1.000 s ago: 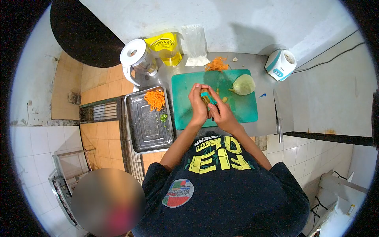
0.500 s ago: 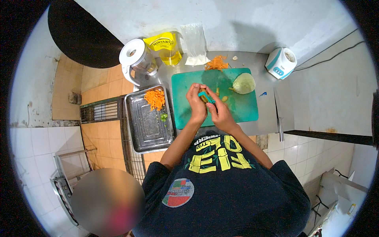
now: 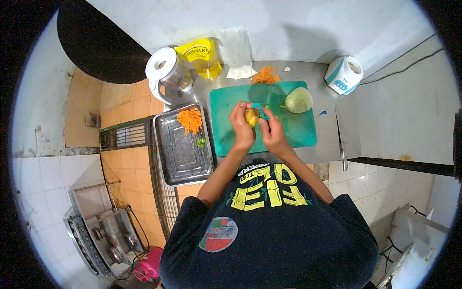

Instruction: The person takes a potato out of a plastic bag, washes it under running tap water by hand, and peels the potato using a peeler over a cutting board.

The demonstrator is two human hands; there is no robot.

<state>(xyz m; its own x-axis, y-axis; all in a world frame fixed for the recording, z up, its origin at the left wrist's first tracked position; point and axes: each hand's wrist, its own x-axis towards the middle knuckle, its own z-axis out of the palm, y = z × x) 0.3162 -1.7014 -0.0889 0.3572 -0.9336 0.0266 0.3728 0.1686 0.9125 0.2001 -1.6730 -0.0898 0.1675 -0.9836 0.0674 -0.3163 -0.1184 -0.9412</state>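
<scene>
Above the green cutting board [image 3: 288, 137], my left hand [image 3: 242, 126] is wrapped round a yellow, partly peeled potato [image 3: 251, 117]. My right hand [image 3: 274, 136] grips a teal peeler [image 3: 260, 111], whose head is at the potato's upper right side. Small peelings lie on the board just beyond my hands, partly hidden by them. A pale green round vegetable [image 3: 299, 100] rests on the board's upper right part.
Left of the board, a metal tray [image 3: 184, 179] holds shredded carrot [image 3: 190, 121] and green bits. Behind stand a white-lidded jug [image 3: 166, 72] and yellow pouch [image 3: 202, 55]. Orange peelings [image 3: 265, 75] lie behind the board. A knife [image 3: 342, 144] and white appliance [image 3: 344, 75] are right.
The peeler and my right hand have shifted slightly right, away from my left palm. More of the yellow potato shows now.
</scene>
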